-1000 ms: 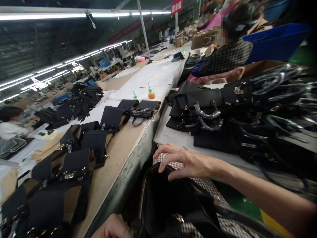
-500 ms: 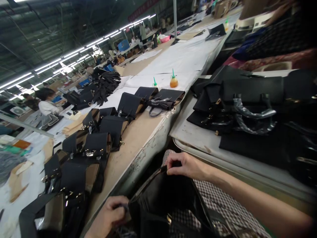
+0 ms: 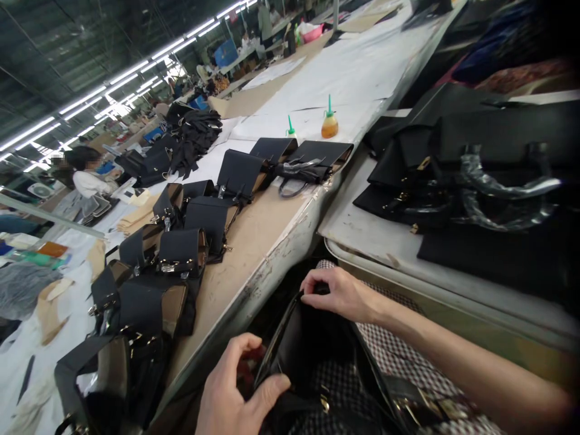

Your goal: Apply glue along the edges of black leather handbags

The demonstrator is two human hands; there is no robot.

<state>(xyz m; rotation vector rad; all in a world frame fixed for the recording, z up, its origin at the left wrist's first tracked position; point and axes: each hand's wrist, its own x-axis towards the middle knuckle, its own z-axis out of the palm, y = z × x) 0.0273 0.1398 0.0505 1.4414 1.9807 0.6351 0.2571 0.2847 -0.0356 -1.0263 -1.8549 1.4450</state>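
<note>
A black handbag [image 3: 312, 338] with gold-coloured fittings lies over my lap on checked cloth, its mouth spread wide. With thumb and fingers, my right hand [image 3: 339, 293] pinches the far corner of its rim. My left hand [image 3: 240, 386] curls round the near left part of the same rim, thumb on the inner side and fingers outside. Those outer fingertips are partly hidden behind the edge. Much of the bag's lower body is dark or cut off by the frame.
Several black handbags [image 3: 181, 248] stand in rows on the long table [image 3: 244, 260] at left. More black bags [image 3: 489, 145], some handles wrapped in plastic, lie on the right-hand surface. A bottle with amber liquid [image 3: 330, 125] stands farther back. A person in white [image 3: 88, 181] sits across the table.
My left hand has moved up and right along the bag's rim, with its thumb now over the edge. My right hand keeps its pinch. The camera view has tilted down slightly.
</note>
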